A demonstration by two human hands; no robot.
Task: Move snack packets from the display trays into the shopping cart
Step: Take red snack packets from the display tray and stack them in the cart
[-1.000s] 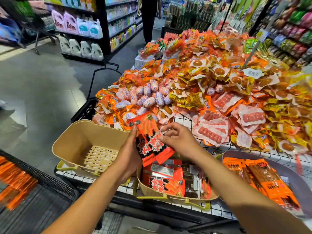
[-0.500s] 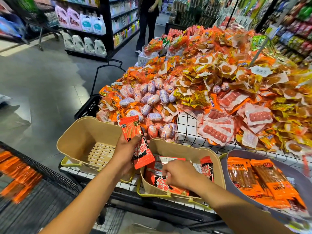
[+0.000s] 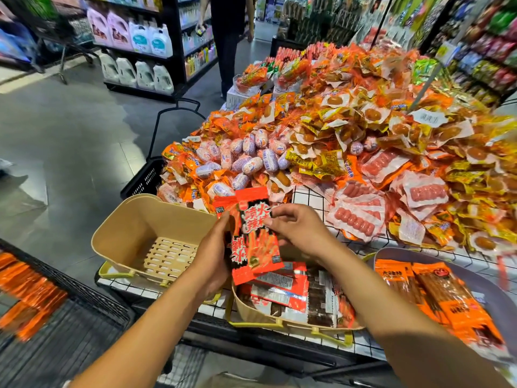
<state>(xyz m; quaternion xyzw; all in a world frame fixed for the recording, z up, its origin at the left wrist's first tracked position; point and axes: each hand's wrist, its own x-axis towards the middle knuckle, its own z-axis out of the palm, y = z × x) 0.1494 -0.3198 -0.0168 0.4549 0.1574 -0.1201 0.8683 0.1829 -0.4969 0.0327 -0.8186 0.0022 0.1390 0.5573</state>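
Both hands meet on a small stack of red-and-black snack packets (image 3: 253,239), held upright between them. The left hand (image 3: 214,256) grips the stack from its left side, fingers curled behind it and thumb against the front edge. The right hand (image 3: 299,229) pinches the upper right edge of the front packet with fingertips and thumb. How many packets are in the stack cannot be told.

Directly below the hands sits a beige tray (image 3: 279,322), with more red packets (image 3: 282,289) of the same kind lying flat inside it. Just left of the left hand stands a second beige tray (image 3: 131,219), its slotted floor bare. Below and well left of the left forearm is the shopping cart (image 3: 64,343), with blurred orange packets (image 3: 25,295) lying in it. To the right of the right forearm a grey tray (image 3: 419,252) holds long orange packets (image 3: 436,292).

Beyond the hands a large heap of wrapped sausages (image 3: 349,141) covers a white wire table top (image 3: 310,197), its near edge just behind the held stack. A black basket (image 3: 145,179) stands on the floor beyond the bare tray, beside the heap.
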